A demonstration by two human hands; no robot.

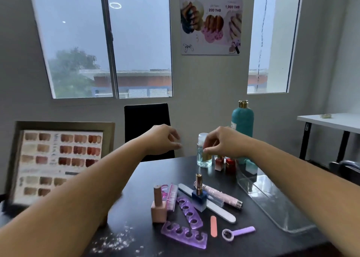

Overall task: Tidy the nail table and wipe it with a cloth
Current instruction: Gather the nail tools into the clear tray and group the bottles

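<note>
The black nail table (136,208) carries a pink polish bottle (158,206), a blue polish bottle (198,195), two purple toe separators (184,234), a long white nail file (218,208), a small orange file (213,226), a pink brush (171,197), a glittery pink pen (224,196) and a purple ring tool (236,233). White dust (113,241) lies at the front left. My right hand (224,143) pinches a small gold piece (206,156) in front of a clear liquid bottle (203,162). My left hand (165,138) hovers over the far edge, fingers loosely curled, holding nothing. No cloth is in view.
Two red polish bottles (230,164) and a tall teal bottle (242,120) stand at the back right. A clear acrylic tray (272,204) lies on the right side. A framed nail colour chart (58,159) leans at the left. A black chair (147,120) faces the table.
</note>
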